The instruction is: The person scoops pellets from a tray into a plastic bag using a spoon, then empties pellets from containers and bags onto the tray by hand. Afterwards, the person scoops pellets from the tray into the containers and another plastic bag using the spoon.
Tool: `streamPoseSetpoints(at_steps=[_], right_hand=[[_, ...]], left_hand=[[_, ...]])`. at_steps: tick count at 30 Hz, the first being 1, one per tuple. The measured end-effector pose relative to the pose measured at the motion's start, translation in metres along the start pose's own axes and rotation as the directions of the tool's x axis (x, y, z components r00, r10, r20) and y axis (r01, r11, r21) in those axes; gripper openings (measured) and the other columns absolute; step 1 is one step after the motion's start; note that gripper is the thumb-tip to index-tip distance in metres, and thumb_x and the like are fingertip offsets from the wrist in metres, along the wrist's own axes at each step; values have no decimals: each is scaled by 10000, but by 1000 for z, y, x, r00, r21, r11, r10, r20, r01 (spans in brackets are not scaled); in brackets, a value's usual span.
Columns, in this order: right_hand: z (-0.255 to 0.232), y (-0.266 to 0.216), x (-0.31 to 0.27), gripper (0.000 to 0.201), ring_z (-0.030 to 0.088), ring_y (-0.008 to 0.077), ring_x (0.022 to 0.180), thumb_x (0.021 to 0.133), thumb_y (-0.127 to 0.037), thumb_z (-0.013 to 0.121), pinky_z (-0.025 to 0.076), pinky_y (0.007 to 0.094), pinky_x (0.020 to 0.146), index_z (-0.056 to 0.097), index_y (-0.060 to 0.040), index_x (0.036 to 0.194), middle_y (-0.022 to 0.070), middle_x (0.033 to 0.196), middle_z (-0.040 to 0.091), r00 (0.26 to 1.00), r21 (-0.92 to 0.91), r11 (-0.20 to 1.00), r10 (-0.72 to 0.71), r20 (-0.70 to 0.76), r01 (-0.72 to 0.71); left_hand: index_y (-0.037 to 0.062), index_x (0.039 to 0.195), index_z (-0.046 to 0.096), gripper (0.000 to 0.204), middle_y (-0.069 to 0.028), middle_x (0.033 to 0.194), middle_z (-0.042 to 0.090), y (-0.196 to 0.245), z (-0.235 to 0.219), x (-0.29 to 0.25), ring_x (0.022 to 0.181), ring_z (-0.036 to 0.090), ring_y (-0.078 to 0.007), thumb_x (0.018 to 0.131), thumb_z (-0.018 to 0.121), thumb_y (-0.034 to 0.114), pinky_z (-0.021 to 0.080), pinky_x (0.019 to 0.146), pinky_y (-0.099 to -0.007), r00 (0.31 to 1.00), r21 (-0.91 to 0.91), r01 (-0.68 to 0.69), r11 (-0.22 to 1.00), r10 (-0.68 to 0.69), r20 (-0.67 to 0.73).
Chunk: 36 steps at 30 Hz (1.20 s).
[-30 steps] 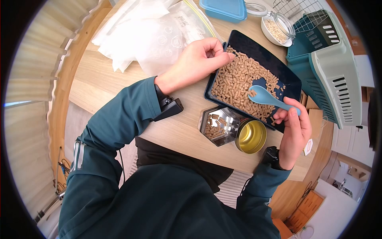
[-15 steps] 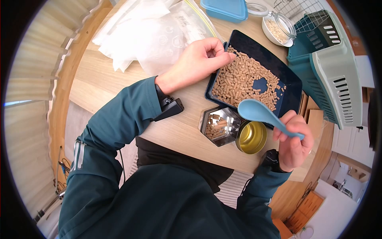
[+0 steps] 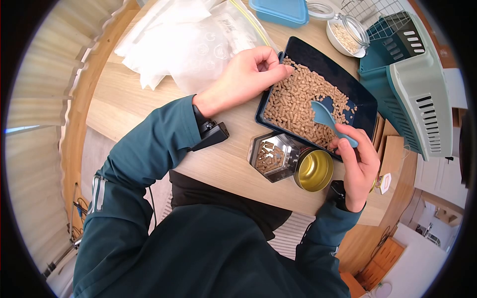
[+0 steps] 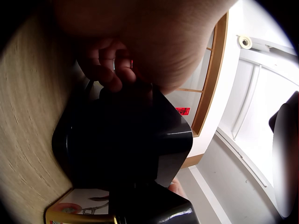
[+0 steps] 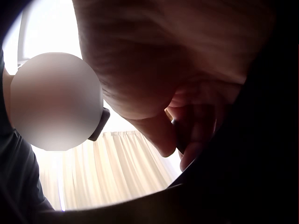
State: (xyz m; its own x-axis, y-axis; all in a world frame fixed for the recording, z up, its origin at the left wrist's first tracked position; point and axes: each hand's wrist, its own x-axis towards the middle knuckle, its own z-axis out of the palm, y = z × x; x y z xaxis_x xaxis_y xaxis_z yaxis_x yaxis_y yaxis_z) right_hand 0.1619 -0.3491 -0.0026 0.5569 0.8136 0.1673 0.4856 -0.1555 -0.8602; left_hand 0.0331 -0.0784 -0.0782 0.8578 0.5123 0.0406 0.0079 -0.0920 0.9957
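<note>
In the head view my right hand pinches the handle of a blue spoon. Its bowl is tipped down among brown pellets in a dark blue tray. My left hand grips the tray's left rim between thumb and curled fingers; the left wrist view shows those fingers at the dark tray wall. Just in front of the tray stand a hexagonal clear container with some pellets in it and, beside that, a gold-coloured tin. The spoon is hidden in the right wrist view.
White plastic bags lie behind my left hand. A blue lidded box and a white bowl of flakes with a glass jar stand at the back. A pet carrier flanks the tray's right side, and cardboard sits near my right hand.
Half a second ago the spoon was raised near the hexagonal container and the tin; it is now back down in the tray's pellets. My left hand stays on the rim.
</note>
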Motion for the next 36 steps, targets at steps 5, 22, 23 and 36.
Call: streamPoseSetpoints(at_steps=[5,22,23,36], right_hand=[[-6,0,-3,258,694,139,854,1030,-92,650,503,250,747,711,25,1252,68,949,709,992,147,982,123,-36,-116],[-13,9,-5,325,635,188,778,1082,-193,569,489,307,706,669,71,1243,81,856,645,985,465,885,76,-157,5],[-14,12,-6,328,623,197,766,1077,-214,586,488,310,692,673,69,1219,89,852,629,989,512,856,7,-151,72],[-3,6,-4,263,620,174,811,1010,-18,653,504,276,708,690,44,1263,108,960,629,965,40,984,-164,-202,176]], left_hand=[[46,863,590,249,4,905,706,-2,1,0,906,634,-18,1029,704,192,491,755,-191,1000,-30,-22,999,21,-7],[42,862,595,256,-2,918,714,-1,0,0,927,641,-26,1027,709,202,497,766,-194,1000,-15,-17,1000,17,-4],[42,862,595,256,-2,918,714,-1,0,0,927,641,-26,1027,709,202,497,766,-194,1000,-15,-17,1000,17,-4],[52,856,593,264,33,871,678,-2,1,0,836,587,3,1022,722,212,458,703,-186,1000,-12,-27,1000,26,-17]])
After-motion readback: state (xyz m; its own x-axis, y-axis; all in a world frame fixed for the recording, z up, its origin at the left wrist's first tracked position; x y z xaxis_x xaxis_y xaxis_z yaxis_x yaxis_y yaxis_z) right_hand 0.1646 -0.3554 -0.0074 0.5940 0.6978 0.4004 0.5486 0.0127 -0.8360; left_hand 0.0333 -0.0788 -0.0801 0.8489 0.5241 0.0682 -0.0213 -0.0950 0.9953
